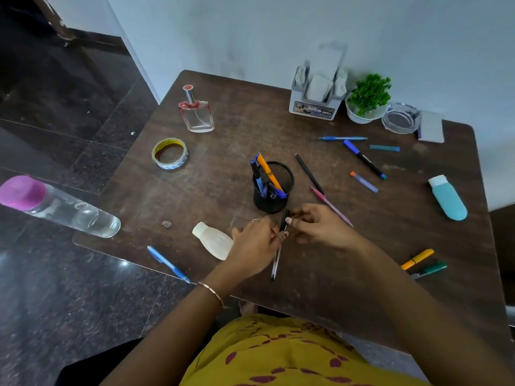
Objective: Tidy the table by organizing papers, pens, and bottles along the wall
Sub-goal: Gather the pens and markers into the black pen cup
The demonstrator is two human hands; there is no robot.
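Both hands meet over the near middle of the dark wooden counter (223,129), just in front of the black mesh pen cup (274,188). Left hand (255,247) has its grip closed around a clear-barrelled black pen (276,260), tip pointing toward the person; right hand (317,227) pinches the pen's black cap (284,218) at the top end; can't tell if cap is on or off. Pen cup already holds several blue pens and an orange one. Loose on the counter: blue pen (168,263) at the near left edge, black pencil (309,174) and pink pencil (331,207) right of the cup, blue pen (342,138), marker (363,158) and small purple tube (363,181) further right, orange and green markers (423,263) near right. White bottle (213,243) lies just left of the left hand, partly hidden. Perfume bottle (196,111) stands far left, tape roll (170,154) near it. Teal bottle (447,197) lies at the right edge. Clear bottle with pink cap (55,206) overhangs the left edge. Paper holder (317,87), plant (366,98), glass ashtray (401,117) along the wall.
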